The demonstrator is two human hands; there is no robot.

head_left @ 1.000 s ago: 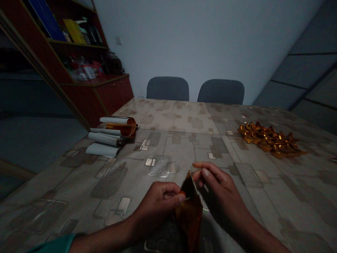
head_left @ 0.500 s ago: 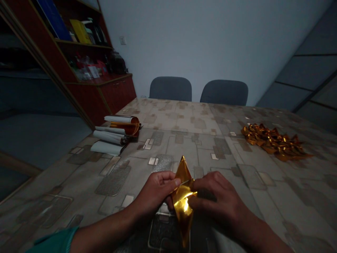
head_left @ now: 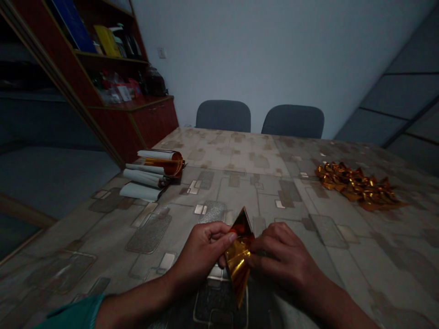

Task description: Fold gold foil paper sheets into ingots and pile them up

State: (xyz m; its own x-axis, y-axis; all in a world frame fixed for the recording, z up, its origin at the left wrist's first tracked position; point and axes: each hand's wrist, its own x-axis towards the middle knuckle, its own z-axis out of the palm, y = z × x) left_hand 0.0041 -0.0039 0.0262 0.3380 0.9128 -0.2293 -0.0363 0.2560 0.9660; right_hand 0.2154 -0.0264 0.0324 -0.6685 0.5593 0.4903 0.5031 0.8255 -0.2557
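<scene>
A folded piece of gold foil (head_left: 239,258) sits pinched between my two hands, near the table's front edge. Its upper tip shows a dark reddish side and its lower point hangs toward me. My left hand (head_left: 202,253) grips the foil's left side between thumb and curled fingers. My right hand (head_left: 281,256) presses on its right side, fingers bent over the fold. Further right on the patterned table (head_left: 103,237) lies a heap of crumpled gold foil pieces (head_left: 356,187). A teal sleeve (head_left: 70,315) covers my left forearm.
Rolled white sheets and a roll of gold foil (head_left: 151,173) lie at the table's left. A red wooden cabinet with shelves (head_left: 130,105) stands beyond the left edge. Two grey chairs (head_left: 259,119) stand behind the far edge.
The foil has folded into a shorter, tighter shape, and its upper tip now shows the dark side. My hands stay close together around it.
</scene>
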